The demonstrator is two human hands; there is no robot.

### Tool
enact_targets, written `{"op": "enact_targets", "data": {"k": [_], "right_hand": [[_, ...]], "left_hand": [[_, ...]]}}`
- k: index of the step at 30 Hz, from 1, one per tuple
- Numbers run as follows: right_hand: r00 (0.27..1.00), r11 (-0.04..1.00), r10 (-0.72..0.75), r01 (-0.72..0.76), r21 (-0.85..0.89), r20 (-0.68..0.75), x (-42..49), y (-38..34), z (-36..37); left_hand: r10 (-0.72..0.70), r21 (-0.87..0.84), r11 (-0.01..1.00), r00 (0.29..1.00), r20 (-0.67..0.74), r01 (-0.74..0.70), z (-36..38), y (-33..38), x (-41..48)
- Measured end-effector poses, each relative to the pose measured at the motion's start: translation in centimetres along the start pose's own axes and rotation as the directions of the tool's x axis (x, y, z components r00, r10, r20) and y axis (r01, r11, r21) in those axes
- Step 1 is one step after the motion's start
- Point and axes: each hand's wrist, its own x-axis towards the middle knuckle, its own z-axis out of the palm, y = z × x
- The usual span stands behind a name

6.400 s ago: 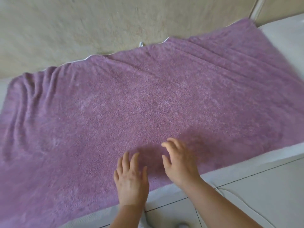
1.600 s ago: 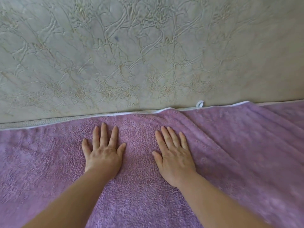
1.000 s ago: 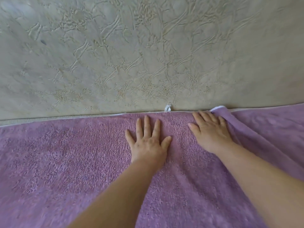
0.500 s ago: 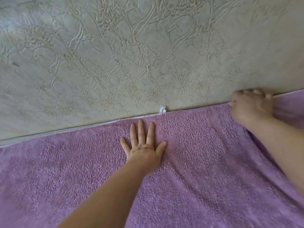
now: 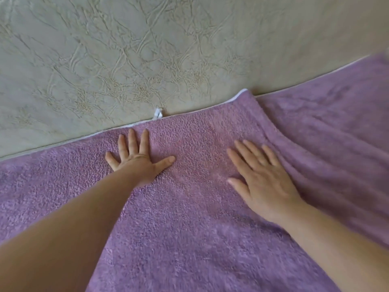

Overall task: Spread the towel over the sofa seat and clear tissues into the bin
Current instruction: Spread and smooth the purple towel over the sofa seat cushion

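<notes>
A purple terry towel point(image 5: 200, 228) covers the sofa seat, its white-trimmed far edge lying along the foot of the backrest. My left hand point(image 5: 136, 159) lies flat on the towel near that edge, fingers spread. My right hand point(image 5: 261, 180) also rests flat and open on the towel, just left of a raised fold point(image 5: 271, 127) that runs from the far edge towards me. A small white loop tag point(image 5: 157, 113) sticks up from the towel's edge. No tissues or bin are in view.
The cream, creased leather backrest point(image 5: 147, 49) fills the upper half of the view. Right of the fold the towel shows long shallow wrinkles point(image 5: 336, 123).
My right hand has let go of the towel's far edge and come back towards me, now lying flat. A fold stands where it pulled. My left hand stays pressed in place.
</notes>
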Motion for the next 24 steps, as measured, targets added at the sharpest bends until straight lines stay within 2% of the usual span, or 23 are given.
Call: {"op": "enact_targets", "data": {"k": [1,3,4,6,8,10,11,13,14,15,16,18,19,20,24], "right_hand": [[0.994,0.994,0.107,-0.107,-0.008,0.006,-2.0,1.8,0.1],[0.938,0.938,0.345,-0.345,-0.018,-0.002,-5.2,5.1,0.0],[0.912,0.912,0.409,-0.409,-0.036,-0.012,-6.3,5.5,-0.2],[0.919,0.920,0.392,-0.393,-0.011,-0.025,-8.3,3.4,-0.9],[0.970,0.969,0.244,-0.244,0.036,-0.006,-10.9,-0.3,-0.8],[0.995,0.996,0.086,-0.087,0.015,0.048,-14.2,-2.3,-0.1],[0.990,0.993,0.114,-0.115,0.005,0.088,-15.9,-2.2,0.1],[0.920,0.922,0.382,-0.385,0.024,0.092,-18.6,-1.2,0.3],[0.870,0.871,0.487,-0.490,0.026,0.079,-19.3,-1.0,0.3],[0.847,0.849,0.525,-0.528,0.022,0.085,-19.8,-1.5,0.1],[0.864,0.867,0.492,-0.498,0.031,0.109,-20.2,-2.5,-0.2],[0.938,0.943,0.321,-0.329,0.045,0.133,-21.4,-4.7,0.0],[0.958,0.964,0.255,-0.262,0.044,0.135,-22.6,-5.3,0.3],[0.957,0.966,0.247,-0.255,0.040,0.150,-23.7,-5.4,0.6],[0.893,0.898,0.432,-0.439,0.035,0.125,-27.0,-3.9,1.1]], "left_hand": [[-0.024,0.026,0.999,0.999,-0.023,0.024,-0.1,0.2,-0.1],[-0.064,0.020,0.998,0.994,-0.085,0.066,0.1,1.3,-1.2],[-0.063,-0.024,0.998,0.989,-0.136,0.060,0.4,2.3,-2.2],[-0.006,-0.110,0.994,0.967,-0.254,-0.022,2.4,4.5,-5.7],[0.223,-0.018,0.970,0.914,-0.338,-0.243,5.8,6.7,-11.0],[0.527,0.138,0.849,0.800,-0.287,-0.510,9.5,7.9,-17.2],[0.633,0.181,0.774,0.741,-0.223,-0.606,11.0,7.9,-20.0],[0.730,0.193,0.683,0.667,-0.148,-0.704,12.8,7.1,-23.8],[0.734,0.199,0.678,0.667,-0.128,-0.708,13.1,6.6,-24.7],[0.730,0.210,0.682,0.671,-0.131,-0.701,13.3,6.1,-25.3],[0.724,0.222,0.688,0.674,-0.149,-0.691,13.2,5.9,-25.7],[0.686,0.218,0.725,0.714,-0.143,-0.653,12.8,5.9,-26.4],[0.667,0.215,0.741,0.734,-0.129,-0.636,12.8,5.9,-27.1],[0.656,0.211,0.750,0.745,-0.119,-0.627,13.2,5.9,-27.6],[0.650,0.189,0.758,0.748,-0.132,-0.625,16.1,4.5,-31.0]]}}
